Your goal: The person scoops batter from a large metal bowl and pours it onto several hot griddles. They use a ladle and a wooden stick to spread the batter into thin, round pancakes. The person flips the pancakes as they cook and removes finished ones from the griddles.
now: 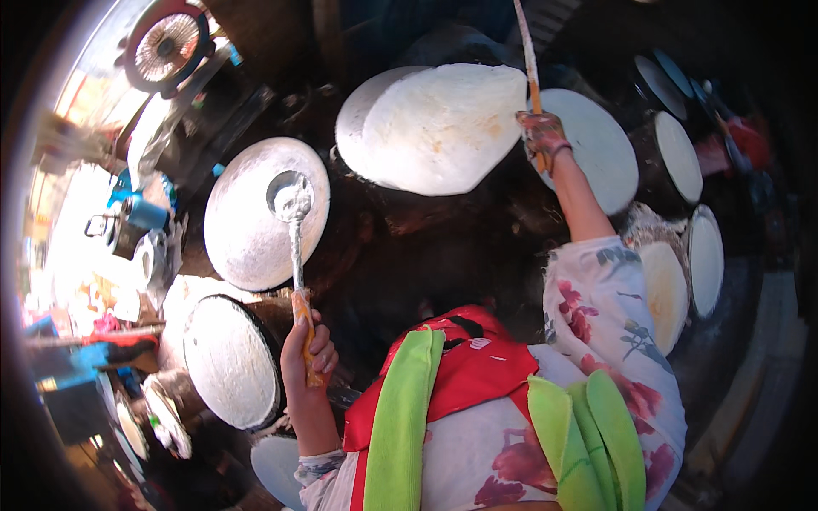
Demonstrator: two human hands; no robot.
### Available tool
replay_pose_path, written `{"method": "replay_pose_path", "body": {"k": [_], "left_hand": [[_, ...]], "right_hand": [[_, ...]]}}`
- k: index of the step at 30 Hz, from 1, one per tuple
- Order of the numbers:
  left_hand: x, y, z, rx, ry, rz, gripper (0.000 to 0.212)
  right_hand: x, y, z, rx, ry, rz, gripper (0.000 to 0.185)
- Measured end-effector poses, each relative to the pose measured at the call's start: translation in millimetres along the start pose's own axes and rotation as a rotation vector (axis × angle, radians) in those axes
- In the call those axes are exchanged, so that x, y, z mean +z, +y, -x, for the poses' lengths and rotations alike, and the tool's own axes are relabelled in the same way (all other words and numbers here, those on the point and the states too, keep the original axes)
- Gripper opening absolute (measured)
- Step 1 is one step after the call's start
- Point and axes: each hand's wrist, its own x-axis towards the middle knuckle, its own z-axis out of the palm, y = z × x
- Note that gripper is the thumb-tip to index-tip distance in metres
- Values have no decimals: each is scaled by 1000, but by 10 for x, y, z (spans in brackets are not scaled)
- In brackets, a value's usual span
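My left hand is closed around the orange handle of a ladle. The batter-coated bowl of that ladle lies over a round pale griddle at the left. With my right hand, which wears a stained glove, I grip a long stick with an orange lower part, pointing away from me. Beside this hand a large thin white sheet, browned in spots, hangs partly over another round griddle. Whether the sheet touches the stick is unclear.
More round white-topped surfaces stand at the right and lower left. A fan is at the upper left, above a blue container and clutter. Dark, hard-to-read ground lies between the griddles.
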Motion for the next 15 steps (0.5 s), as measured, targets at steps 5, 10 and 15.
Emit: {"method": "replay_pose_path", "body": {"k": [5,10,15], "left_hand": [[181,0,-346,-121,-86,-63,22],[377,-202,-815,-357,-280,-27,23],[915,-575,-1075,-518,-438,-69,26]], "right_hand": [[-2265,383,504,-1030,405,1801,24],[-3665,-77,2090,-562,506,487,24],[-4142,263,2826,-677,656,659,22]]}}
